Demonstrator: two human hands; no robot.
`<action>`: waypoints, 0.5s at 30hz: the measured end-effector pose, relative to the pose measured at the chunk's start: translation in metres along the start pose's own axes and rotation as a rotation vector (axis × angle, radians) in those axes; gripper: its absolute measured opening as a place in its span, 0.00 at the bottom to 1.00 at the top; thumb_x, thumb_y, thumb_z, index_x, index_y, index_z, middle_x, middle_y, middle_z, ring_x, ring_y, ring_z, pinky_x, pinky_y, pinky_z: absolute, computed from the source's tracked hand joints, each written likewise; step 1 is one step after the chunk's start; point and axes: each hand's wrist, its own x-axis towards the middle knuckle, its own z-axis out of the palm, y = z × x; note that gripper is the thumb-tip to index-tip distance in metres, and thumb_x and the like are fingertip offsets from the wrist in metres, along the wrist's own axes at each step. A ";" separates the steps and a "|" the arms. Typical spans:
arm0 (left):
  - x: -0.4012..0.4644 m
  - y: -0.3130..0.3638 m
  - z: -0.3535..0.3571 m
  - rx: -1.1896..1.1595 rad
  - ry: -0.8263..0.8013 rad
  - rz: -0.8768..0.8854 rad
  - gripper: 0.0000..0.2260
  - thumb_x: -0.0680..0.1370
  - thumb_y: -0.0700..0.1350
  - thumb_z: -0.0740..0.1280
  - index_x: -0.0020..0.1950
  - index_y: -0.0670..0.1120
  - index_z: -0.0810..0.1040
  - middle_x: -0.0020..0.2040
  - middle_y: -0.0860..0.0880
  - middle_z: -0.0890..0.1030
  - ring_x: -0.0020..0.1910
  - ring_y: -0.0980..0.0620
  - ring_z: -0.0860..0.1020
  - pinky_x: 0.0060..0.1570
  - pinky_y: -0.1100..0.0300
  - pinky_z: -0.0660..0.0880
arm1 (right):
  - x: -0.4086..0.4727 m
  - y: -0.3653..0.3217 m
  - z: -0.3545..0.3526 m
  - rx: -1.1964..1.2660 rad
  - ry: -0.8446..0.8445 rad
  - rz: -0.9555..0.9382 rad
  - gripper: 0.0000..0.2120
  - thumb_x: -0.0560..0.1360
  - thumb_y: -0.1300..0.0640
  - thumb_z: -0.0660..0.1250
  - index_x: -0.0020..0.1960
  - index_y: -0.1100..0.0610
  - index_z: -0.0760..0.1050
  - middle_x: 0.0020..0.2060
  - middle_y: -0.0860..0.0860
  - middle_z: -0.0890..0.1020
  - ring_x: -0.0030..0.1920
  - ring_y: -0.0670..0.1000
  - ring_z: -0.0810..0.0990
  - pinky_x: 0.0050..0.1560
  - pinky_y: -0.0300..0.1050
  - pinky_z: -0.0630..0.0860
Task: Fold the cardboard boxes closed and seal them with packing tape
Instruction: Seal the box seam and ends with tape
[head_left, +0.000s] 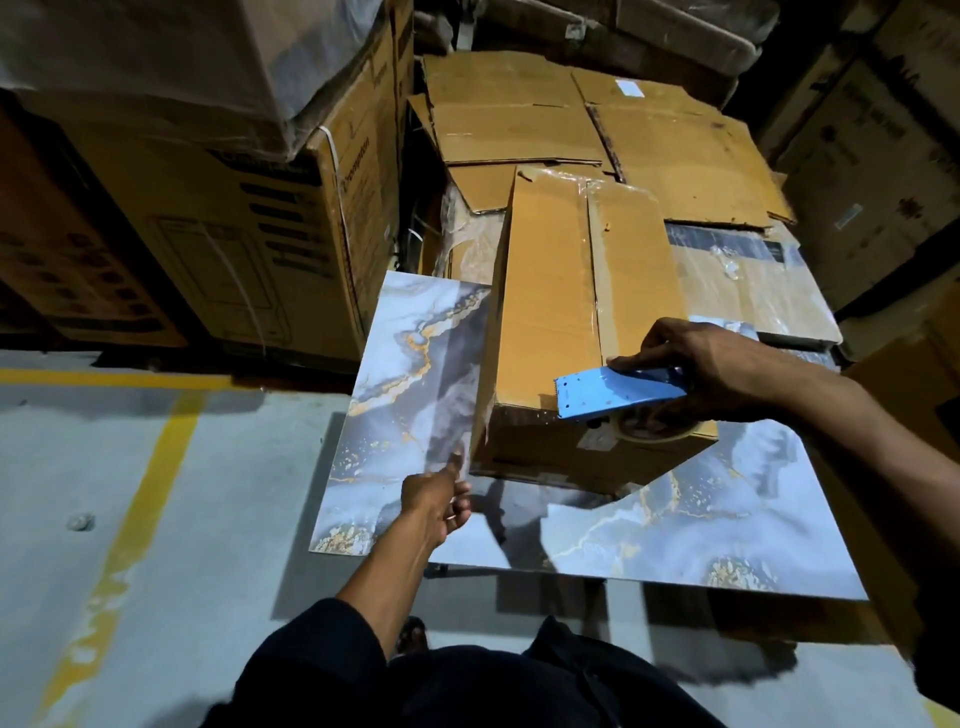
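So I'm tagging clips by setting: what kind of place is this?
Probably a warehouse or stockroom: stacked printed cartons, flattened cardboard piled behind, and a yellow floor line on concrete.
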 end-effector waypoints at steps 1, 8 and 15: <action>0.000 -0.001 -0.001 -0.042 0.040 0.061 0.19 0.78 0.54 0.76 0.54 0.38 0.81 0.40 0.44 0.84 0.32 0.48 0.76 0.31 0.57 0.76 | 0.001 -0.001 -0.001 0.005 -0.004 0.003 0.34 0.75 0.49 0.77 0.77 0.40 0.69 0.57 0.47 0.72 0.52 0.49 0.74 0.51 0.47 0.76; -0.044 0.050 0.007 0.571 -0.027 1.397 0.18 0.78 0.44 0.69 0.69 0.49 0.82 0.68 0.52 0.82 0.67 0.56 0.79 0.66 0.63 0.75 | 0.005 -0.016 -0.007 -0.101 -0.090 -0.036 0.29 0.78 0.32 0.65 0.77 0.33 0.65 0.62 0.47 0.73 0.53 0.49 0.76 0.53 0.50 0.76; -0.039 0.067 0.016 1.416 -0.196 1.616 0.35 0.76 0.58 0.64 0.81 0.45 0.70 0.81 0.48 0.68 0.82 0.49 0.62 0.78 0.45 0.66 | 0.007 -0.047 -0.002 -0.320 -0.052 -0.140 0.25 0.82 0.34 0.54 0.79 0.35 0.62 0.74 0.51 0.69 0.67 0.56 0.74 0.62 0.55 0.74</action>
